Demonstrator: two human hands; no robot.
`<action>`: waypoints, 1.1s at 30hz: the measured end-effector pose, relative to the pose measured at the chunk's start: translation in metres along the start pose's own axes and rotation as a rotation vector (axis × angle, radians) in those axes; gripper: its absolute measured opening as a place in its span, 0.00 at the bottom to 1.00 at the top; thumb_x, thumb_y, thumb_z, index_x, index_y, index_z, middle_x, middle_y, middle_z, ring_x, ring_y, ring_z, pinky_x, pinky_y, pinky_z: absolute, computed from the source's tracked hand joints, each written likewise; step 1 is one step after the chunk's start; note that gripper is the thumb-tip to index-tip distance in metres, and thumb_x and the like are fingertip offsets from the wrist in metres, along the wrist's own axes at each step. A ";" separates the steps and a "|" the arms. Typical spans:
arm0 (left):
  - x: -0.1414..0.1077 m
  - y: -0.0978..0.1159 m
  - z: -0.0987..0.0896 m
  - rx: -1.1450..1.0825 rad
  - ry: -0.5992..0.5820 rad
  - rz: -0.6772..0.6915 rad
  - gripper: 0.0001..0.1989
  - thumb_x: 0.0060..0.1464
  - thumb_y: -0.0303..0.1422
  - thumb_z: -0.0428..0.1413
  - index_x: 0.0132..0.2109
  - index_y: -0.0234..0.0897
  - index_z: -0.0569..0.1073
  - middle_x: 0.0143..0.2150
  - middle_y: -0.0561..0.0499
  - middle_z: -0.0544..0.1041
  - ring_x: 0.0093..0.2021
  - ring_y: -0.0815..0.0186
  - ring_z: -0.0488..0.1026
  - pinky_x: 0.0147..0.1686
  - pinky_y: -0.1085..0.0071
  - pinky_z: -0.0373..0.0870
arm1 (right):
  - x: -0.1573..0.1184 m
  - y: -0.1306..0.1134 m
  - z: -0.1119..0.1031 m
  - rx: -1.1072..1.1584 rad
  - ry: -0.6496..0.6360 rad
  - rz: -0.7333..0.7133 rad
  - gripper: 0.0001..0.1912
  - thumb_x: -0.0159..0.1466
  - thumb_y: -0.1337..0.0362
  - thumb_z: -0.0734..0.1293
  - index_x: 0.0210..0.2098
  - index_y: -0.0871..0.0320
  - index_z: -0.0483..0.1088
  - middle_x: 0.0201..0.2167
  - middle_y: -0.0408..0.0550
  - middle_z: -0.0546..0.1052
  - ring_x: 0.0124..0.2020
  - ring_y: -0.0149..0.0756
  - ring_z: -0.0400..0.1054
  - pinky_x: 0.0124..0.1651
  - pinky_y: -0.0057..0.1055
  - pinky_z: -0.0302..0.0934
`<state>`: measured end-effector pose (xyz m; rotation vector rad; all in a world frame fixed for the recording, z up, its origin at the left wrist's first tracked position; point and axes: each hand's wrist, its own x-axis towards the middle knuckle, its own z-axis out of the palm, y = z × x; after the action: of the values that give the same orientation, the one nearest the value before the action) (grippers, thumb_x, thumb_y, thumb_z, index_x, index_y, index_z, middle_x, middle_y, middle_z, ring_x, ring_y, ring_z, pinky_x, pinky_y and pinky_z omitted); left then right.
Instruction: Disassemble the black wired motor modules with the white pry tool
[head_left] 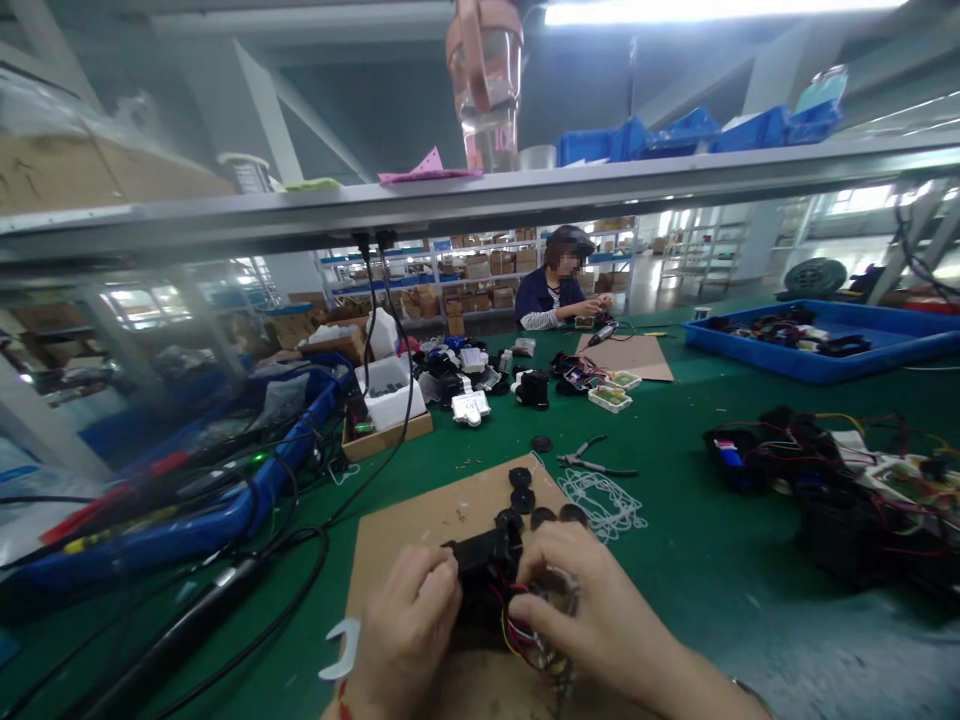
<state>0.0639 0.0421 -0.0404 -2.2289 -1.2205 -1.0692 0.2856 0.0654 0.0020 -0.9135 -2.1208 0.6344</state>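
Note:
A black plastic assembly (480, 553) with red, yellow and white wires lies between my hands over a brown board (405, 530). My left hand (412, 620) is closed on the assembly's left side. At its right side, my right hand (577, 600) has thumb and fingers bent round the wires and a clear, greenish part (559, 600), partly hidden by the fingers. Several black round discs (522, 500) lie just beyond the assembly. A white open-ended wrench (343, 648) is beside my left wrist.
Pliers (600, 465) and coiled white cord (604, 505) lie beyond my right hand. Blue trays (825, 370) stand at both sides, with wired black parts (840, 500) at right. A person (559, 285) works across the green table. A shelf (645, 165) crosses overhead.

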 end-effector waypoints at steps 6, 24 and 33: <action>-0.002 0.000 0.006 -0.019 -0.040 -0.186 0.09 0.61 0.26 0.47 0.31 0.37 0.64 0.28 0.52 0.64 0.30 0.65 0.63 0.30 0.72 0.58 | -0.008 0.006 0.020 -0.192 0.128 -0.288 0.04 0.62 0.70 0.65 0.30 0.58 0.70 0.29 0.44 0.73 0.32 0.34 0.63 0.35 0.30 0.52; -0.021 0.033 0.015 -0.598 -0.104 -0.669 0.12 0.59 0.39 0.51 0.29 0.38 0.65 0.26 0.53 0.69 0.26 0.68 0.69 0.26 0.77 0.67 | -0.013 -0.004 0.016 0.195 -0.134 0.184 0.46 0.50 0.68 0.67 0.65 0.58 0.43 0.51 0.57 0.69 0.49 0.46 0.66 0.50 0.43 0.63; 0.047 -0.019 -0.009 -0.371 -0.520 -0.461 0.10 0.56 0.27 0.44 0.34 0.37 0.70 0.33 0.50 0.74 0.35 0.65 0.71 0.36 0.73 0.65 | -0.015 0.034 0.071 -0.107 -0.208 -0.107 0.38 0.52 0.76 0.59 0.63 0.64 0.54 0.50 0.60 0.73 0.50 0.47 0.68 0.53 0.41 0.62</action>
<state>0.0593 0.0727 0.0003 -2.6935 -1.9649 -0.9551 0.2518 0.0648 -0.0702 -0.8145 -2.3916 0.5877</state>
